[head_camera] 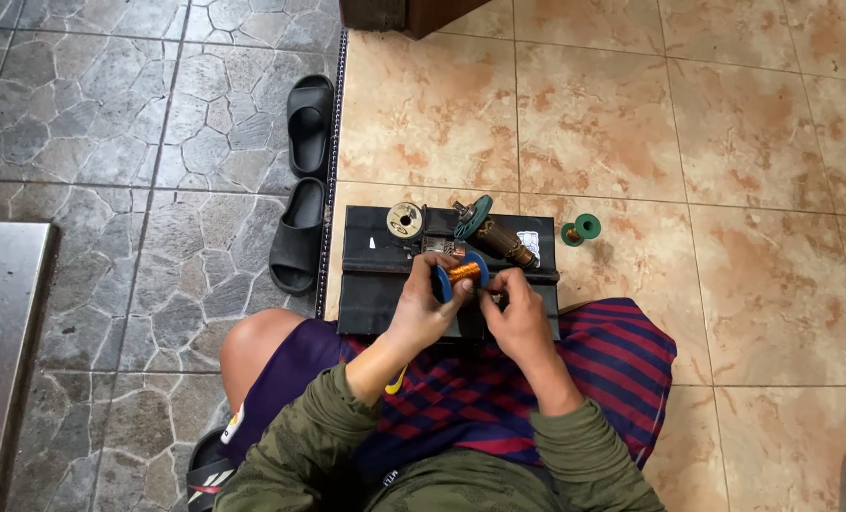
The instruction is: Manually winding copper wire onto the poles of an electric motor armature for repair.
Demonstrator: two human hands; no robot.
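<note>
My left hand [421, 310] grips a blue spool wound with copper wire [463, 273], held over a black flat board [371, 284] on the floor. Close beside it, my right hand [516, 313] pinches something small at the spool's right side; what it pinches is too small to tell. On the board behind the spool lie a motor armature with a green end piece [499, 237] and a round pale metal disc [405, 220].
A green spool [580, 228] lies on the tan tiles right of the board. Two black slides [304, 180] rest on the grey stone floor to the left. A metal surface [1, 341] fills the far left edge. Dark wooden furniture [395, 14] stands at the top.
</note>
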